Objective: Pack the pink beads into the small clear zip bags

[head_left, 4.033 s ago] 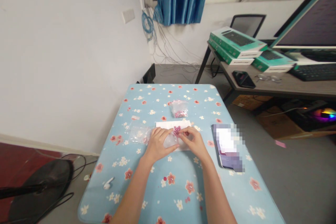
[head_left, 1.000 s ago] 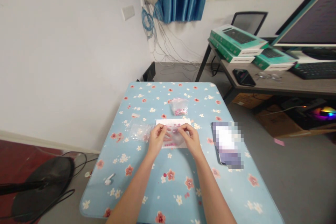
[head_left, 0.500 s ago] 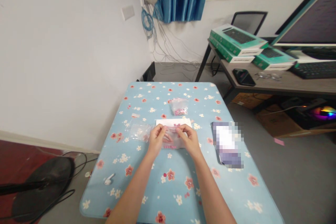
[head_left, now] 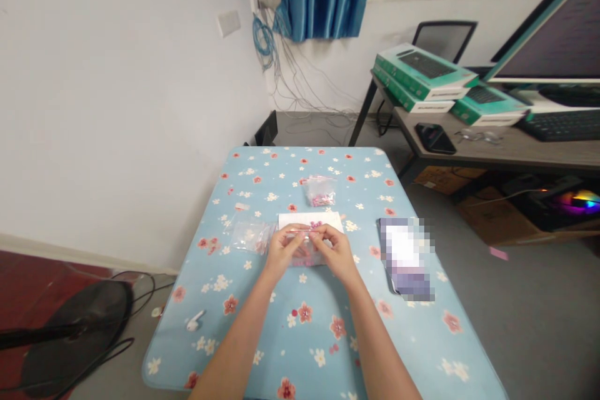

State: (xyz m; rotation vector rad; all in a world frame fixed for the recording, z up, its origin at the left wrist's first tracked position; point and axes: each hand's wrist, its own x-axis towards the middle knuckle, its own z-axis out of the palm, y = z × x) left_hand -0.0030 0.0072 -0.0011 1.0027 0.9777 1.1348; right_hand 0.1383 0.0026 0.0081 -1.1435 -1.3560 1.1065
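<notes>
Our left hand point(head_left: 280, 252) and right hand point(head_left: 339, 252) have come closer together than a second ago, the fingers point(head_left: 297, 240) of both pinched tight on the top edge of a bag point(head_left: 307, 252) over the paper point(head_left: 287, 219). It seems to hold pink beads point(head_left: 304, 262), though blur hides the count. Loose beads point(head_left: 315, 224) lie toward the paper's far edge; beyond the paper stands a pouch point(head_left: 321, 190) of pinkish pieces point(head_left: 321, 200), and left of it a flat packet point(head_left: 247, 235).
</notes>
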